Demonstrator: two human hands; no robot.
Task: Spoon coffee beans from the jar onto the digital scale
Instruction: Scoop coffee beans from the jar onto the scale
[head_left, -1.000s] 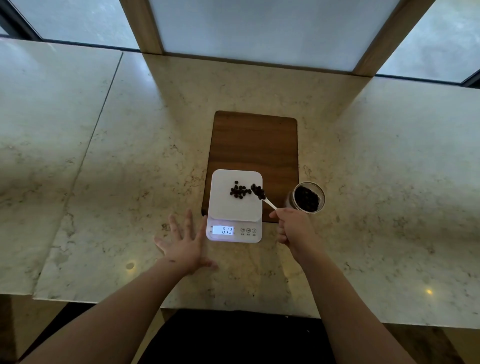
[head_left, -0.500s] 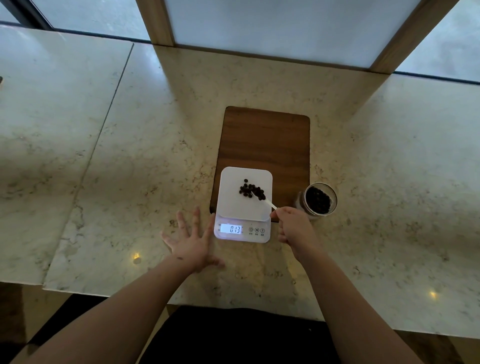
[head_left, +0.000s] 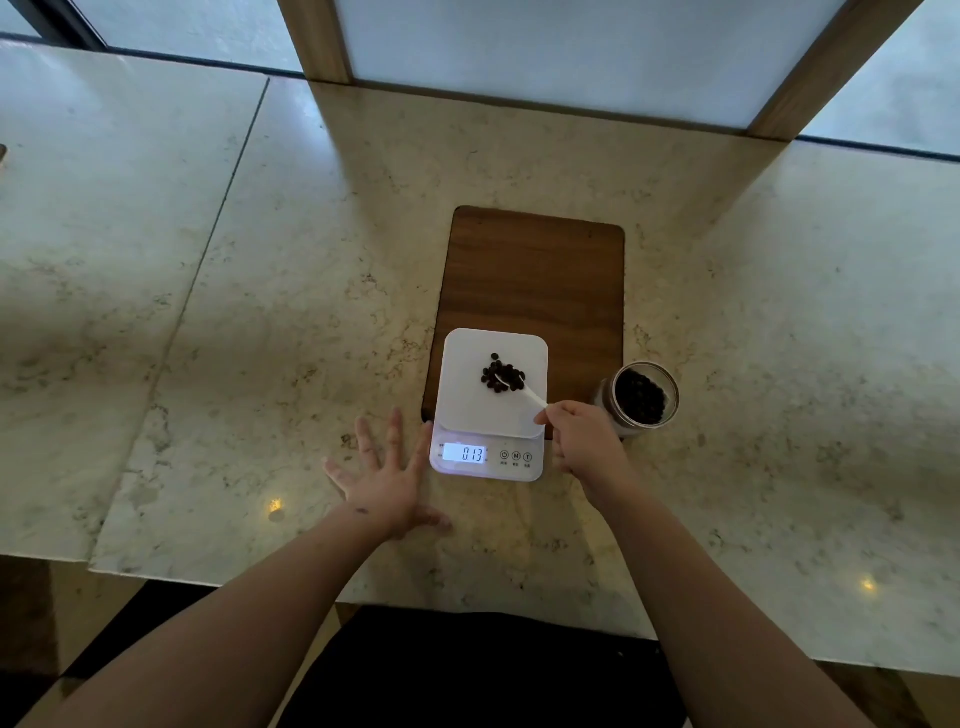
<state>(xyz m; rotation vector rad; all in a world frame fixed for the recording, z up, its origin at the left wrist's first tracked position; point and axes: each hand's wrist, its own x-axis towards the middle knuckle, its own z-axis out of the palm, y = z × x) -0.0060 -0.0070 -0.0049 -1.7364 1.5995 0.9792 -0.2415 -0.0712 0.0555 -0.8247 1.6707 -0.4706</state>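
Note:
A white digital scale (head_left: 462, 395) sits on the counter, partly on a wooden board, its lit display reading 013. A small heap of dark coffee beans (head_left: 503, 375) lies on its platform. My right hand (head_left: 584, 439) grips a white spoon (head_left: 527, 392) by the handle; the bowl rests tipped among the beans. An open glass jar (head_left: 643, 399) of beans stands right of the scale, just beyond my right hand. My left hand (head_left: 387, 480) lies flat on the counter, fingers spread, touching the scale's left front corner.
The brown wooden board (head_left: 537, 280) extends behind the scale. The marble counter (head_left: 260, 312) runs wide to both sides, with a seam on the left and its front edge near my arms. Window frames and wooden posts (head_left: 317, 41) rise behind.
The spoon has moved left over the bean heap and tipped; its beans now lie in the pile. My view shifted slightly. The left hand stays flat.

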